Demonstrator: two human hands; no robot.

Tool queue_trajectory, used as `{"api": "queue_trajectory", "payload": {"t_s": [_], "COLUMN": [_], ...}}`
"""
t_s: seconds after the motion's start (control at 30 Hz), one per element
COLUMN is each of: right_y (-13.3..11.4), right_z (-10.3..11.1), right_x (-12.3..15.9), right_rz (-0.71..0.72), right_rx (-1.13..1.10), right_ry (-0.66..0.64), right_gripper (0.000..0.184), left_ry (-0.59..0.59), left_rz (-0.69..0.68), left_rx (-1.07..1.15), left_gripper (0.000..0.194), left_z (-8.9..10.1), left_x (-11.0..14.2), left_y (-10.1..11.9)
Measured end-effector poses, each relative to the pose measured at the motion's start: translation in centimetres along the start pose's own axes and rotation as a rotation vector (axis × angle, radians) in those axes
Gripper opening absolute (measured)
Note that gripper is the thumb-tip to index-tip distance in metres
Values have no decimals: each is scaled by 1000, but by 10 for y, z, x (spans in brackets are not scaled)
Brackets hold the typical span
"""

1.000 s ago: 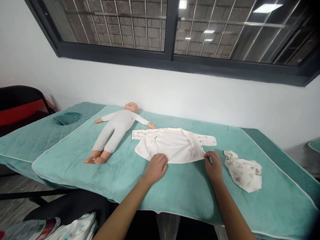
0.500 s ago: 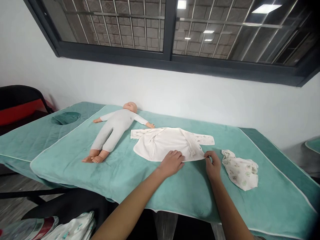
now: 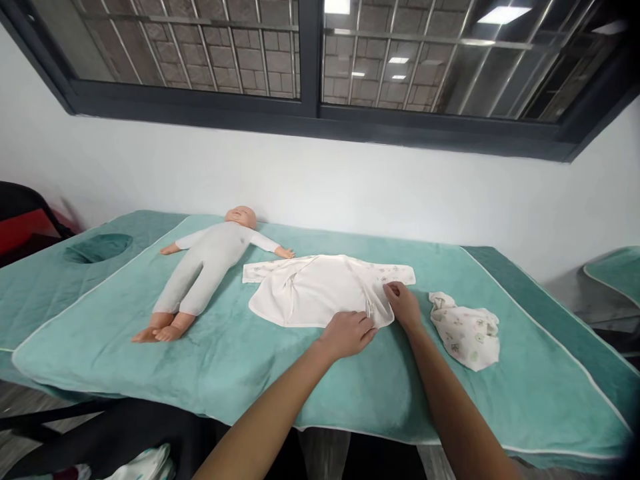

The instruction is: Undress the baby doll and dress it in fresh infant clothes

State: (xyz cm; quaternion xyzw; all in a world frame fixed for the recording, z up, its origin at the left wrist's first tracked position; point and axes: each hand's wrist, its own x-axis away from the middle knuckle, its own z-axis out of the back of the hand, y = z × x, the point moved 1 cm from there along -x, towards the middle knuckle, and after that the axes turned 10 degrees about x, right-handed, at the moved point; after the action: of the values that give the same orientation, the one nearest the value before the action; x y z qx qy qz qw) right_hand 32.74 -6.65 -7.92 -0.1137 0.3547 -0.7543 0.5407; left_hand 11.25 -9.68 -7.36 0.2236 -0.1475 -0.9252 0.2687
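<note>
A white baby shirt (image 3: pixel 320 287) with patterned sleeves lies spread out, inside facing up, on the green bed cover. My left hand (image 3: pixel 349 333) rests over its lower hem, fingers lying on the cloth near a small tie. At the shirt's right side edge, just below the sleeve, my right hand (image 3: pixel 403 305) pinches the fabric between thumb and fingers. Left of the shirt a baby doll (image 3: pixel 210 260) in a pale grey bodysuit lies on its back, one hand close to the left sleeve. A crumpled patterned cloth (image 3: pixel 465 331) sits to the right of my right hand.
The green padded bed (image 3: pixel 540 393) runs along a white wall under a barred window (image 3: pixel 310 113). A face hole (image 3: pixel 100 248) is at its left end. A black chair (image 3: pixel 130 433) holding some cloth stands at the near left; another black-and-red chair (image 3: pixel 27 223) is farther back.
My right hand has let go of the shirt's lower right corner and moved up to its side edge. My left hand has slid right along the hem. The view has shifted right.
</note>
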Motion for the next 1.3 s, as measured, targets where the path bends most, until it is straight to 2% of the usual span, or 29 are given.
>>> {"api": "queue_trajectory", "payload": {"t_s": [0.2,0.3,0.37,0.47,0.53,0.6,0.7,0.77,0.83,0.97,1.13,1.2,1.3], "right_y": [-5,-1,1,-1,-7,-16,-36,-48,-56,-51,-38,-39,-43], "right_z": [-3,-6,-9,-15,-20,-27,-42,-53,-62,-73,-74,-75,-73], "right_x": [-50,-55,-53,-50,-53,-63,-83,-95,-102,-106,-108,-107,-98], "right_rz": [104,159,175,194,244,321,420,406,339,256,240,285,426], "right_rx": [-30,-84,-105,-95,-98,-53,183,341,411,293,172,204,264], "right_ry": [-280,-377,-353,-197,-94,-55,-169,-262,-284,-249,-51,5,78], "right_gripper": [37,35,33,31,35,40,35,26,25,25,23,24,25], "left_ry": [141,171,163,158,156,141,82,45,30,88,234,245,264], "left_rz": [514,630,636,607,571,545,538,542,527,479,543,549,556], "left_rx": [440,470,429,414,444,459,400,326,276,395,596,600,608], "left_gripper": [40,40,36,25,21,23,35,36,32,29,27,26,26], "left_z": [-8,-18,-24,-28,-29,-29,-29,-30,-31,-29,-23,-22,-21], "left_x": [-44,-60,-64,-65,-64,-64,-64,-64,-63,-61,-61,-61,-60], "left_y": [-9,-13,-13,-16,-17,-18,-15,-12,-11,-12,-14,-13,-12]}}
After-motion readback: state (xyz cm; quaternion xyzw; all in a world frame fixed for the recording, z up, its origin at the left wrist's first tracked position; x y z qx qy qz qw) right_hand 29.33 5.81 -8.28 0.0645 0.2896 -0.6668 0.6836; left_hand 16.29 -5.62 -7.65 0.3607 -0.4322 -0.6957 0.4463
